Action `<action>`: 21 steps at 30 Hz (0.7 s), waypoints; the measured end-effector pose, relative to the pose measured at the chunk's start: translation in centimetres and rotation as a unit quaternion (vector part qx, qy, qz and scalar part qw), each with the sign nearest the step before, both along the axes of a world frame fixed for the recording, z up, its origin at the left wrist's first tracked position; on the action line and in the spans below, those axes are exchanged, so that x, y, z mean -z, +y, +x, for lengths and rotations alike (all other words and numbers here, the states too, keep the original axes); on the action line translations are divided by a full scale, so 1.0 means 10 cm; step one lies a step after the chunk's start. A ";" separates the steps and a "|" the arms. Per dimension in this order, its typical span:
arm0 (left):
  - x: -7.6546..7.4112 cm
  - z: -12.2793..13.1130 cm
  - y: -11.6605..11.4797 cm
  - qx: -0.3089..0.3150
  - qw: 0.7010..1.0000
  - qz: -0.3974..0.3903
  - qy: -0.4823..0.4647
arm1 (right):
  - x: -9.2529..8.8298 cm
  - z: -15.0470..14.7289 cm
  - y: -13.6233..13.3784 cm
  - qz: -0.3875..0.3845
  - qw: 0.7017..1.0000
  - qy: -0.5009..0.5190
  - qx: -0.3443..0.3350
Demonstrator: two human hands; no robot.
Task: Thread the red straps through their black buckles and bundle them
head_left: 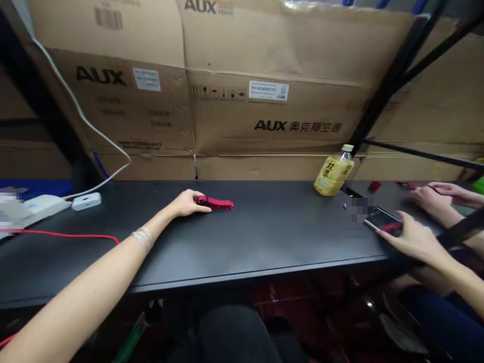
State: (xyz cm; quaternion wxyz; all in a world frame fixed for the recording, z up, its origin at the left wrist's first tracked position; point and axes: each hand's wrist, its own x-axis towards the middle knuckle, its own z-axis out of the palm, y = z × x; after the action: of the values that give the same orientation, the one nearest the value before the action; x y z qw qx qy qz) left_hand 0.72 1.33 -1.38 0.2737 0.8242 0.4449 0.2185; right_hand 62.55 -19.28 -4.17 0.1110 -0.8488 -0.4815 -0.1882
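Left hand (pixel 187 203) closed narrowly on red strap (pixel 219 204) at 12 o'clock; right hand (pixel 414 241) touches smartphone (pixel 382 222) at 2 o'clock, grip undeterminable.

Flattened AUX cardboard cartons (pixel 264 75) lean along the back, behind a black table (pixel 234 247). Black metal rack poles (pixel 393 85) cross them at right; a white cable (pixel 83 118) runs down the cardboard. Dark reddish floor (pixel 287 297) shows below.

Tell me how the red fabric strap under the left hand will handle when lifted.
The red fabric strap will probably be floppy: it lies low and flat on the black tabletop. It likely weighs little, being thin. The dark end beneath the left hand may be stiffer, though it is too small to tell.
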 end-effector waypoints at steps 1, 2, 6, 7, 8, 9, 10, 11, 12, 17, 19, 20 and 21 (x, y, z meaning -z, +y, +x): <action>0.00 0.00 0.01 0.001 1.000 0.002 0.005 | -0.02 -0.03 -0.01 -0.015 1.000 -0.021 -0.011; 0.00 0.00 0.01 -0.001 1.000 0.004 0.010 | -0.04 -0.06 -0.02 -0.026 0.999 -0.043 -0.019; 0.00 0.00 0.00 -0.010 1.000 0.012 0.022 | -0.09 -0.21 -0.06 -0.026 0.993 -0.107 -0.037; 0.00 0.00 0.00 -0.010 1.000 0.014 0.022 | -0.09 -0.24 -0.07 -0.022 0.991 -0.121 -0.045; -0.01 0.00 0.00 -0.009 1.000 0.013 0.021 | -0.09 -0.26 -0.08 -0.020 0.989 -0.134 -0.052; -0.01 0.00 -0.01 -0.007 1.000 0.011 0.019 | -0.08 -0.27 -0.09 -0.019 0.988 -0.144 -0.056; -0.01 0.00 -0.01 -0.007 1.000 0.012 0.018 | -0.07 -0.29 -0.10 -0.017 0.986 -0.153 -0.058; -0.01 0.00 -0.01 -0.008 1.000 0.013 0.019 | -0.07 -0.29 -0.10 -0.015 0.985 -0.159 -0.059; -0.01 0.00 -0.01 -0.008 1.000 0.015 0.021 | -0.07 -0.30 -0.10 -0.014 0.985 -0.162 -0.061; 0.00 0.00 0.01 -0.003 1.000 0.013 0.022 | -0.09 -0.34 -0.11 -0.005 0.981 -0.180 -0.070; 0.00 0.00 0.01 -0.004 1.000 0.010 0.020 | -0.09 -0.36 -0.12 0.000 0.978 -0.195 -0.073; 0.00 0.00 0.01 -0.004 1.000 0.010 0.021 | -0.09 -0.36 -0.13 0.004 0.976 -0.203 -0.076; 0.00 0.00 0.01 -0.002 1.000 0.008 0.023 | -0.09 -0.36 -0.13 0.009 0.974 -0.211 -0.080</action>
State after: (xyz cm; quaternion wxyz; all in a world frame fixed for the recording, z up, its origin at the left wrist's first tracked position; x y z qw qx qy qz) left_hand 0.73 1.40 -1.37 0.2559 0.8305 0.4510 0.2036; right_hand 58.93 -20.61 -3.24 0.0295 -0.7477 -0.5585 -0.3581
